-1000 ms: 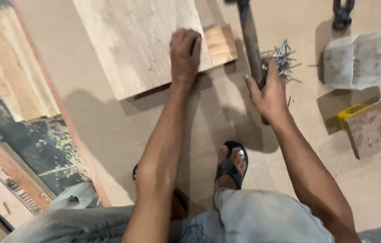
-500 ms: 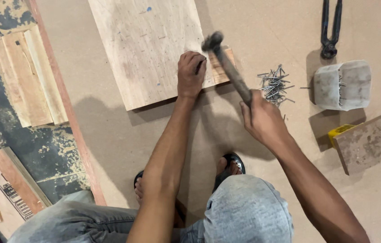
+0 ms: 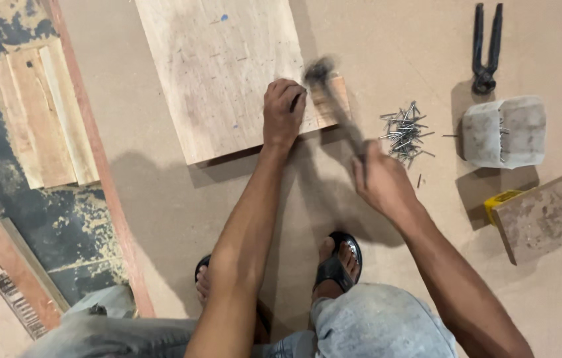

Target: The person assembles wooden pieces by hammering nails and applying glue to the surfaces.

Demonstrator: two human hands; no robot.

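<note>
He crouches on a tan board floor (image 3: 181,219), sandalled feet nearest. Right hand (image 3: 380,182) fingers wrapped round a blurred hammer (image 3: 331,99). Left hand (image 3: 282,113) curled on the plywood panel (image 3: 218,66) at 12 o'clock; any nail under it is hidden. Loose nails (image 3: 404,132) at 2 o'clock, pincers (image 3: 485,50) beyond.

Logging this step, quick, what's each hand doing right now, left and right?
Left hand: fingers curled, pressing on the plywood board; whether it pinches a nail cannot be told.
Right hand: closed on the hammer handle, head blurred over the board's edge.
</note>
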